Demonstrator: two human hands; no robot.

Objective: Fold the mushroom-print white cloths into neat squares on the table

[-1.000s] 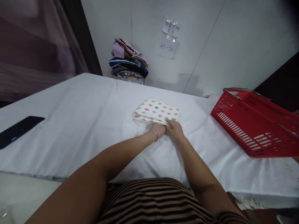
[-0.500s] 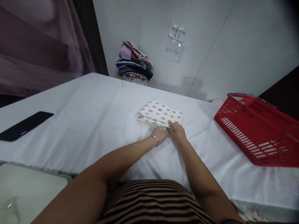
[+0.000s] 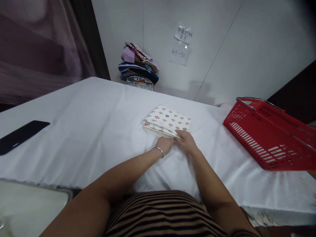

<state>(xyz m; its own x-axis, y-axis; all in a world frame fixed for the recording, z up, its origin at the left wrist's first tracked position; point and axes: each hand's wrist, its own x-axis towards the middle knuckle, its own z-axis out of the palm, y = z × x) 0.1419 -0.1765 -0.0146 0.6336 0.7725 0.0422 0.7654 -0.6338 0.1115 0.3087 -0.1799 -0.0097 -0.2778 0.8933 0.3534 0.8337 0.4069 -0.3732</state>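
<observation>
A folded white cloth (image 3: 168, 121) printed with small grey, red, blue and green shapes lies in the middle of the white-covered table (image 3: 93, 131). My left hand (image 3: 165, 145), with a thin bracelet at the wrist, is curled at the cloth's near edge with its fingers tucked under or against it. Beside it, my right hand (image 3: 185, 141) has its fingers pressed together on the same near edge. The fingertips of both hands are partly hidden by the fabric.
A red plastic basket (image 3: 269, 133) with metal handles sits at the right of the table. A dark phone (image 3: 21, 135) lies at the left edge. A stack of folded colourful cloths (image 3: 138, 67) stands against the white wall, below two paper notes (image 3: 181, 44).
Both hands have stayed at the near edge of the folded cloth. Only the camera view has shifted slightly.
</observation>
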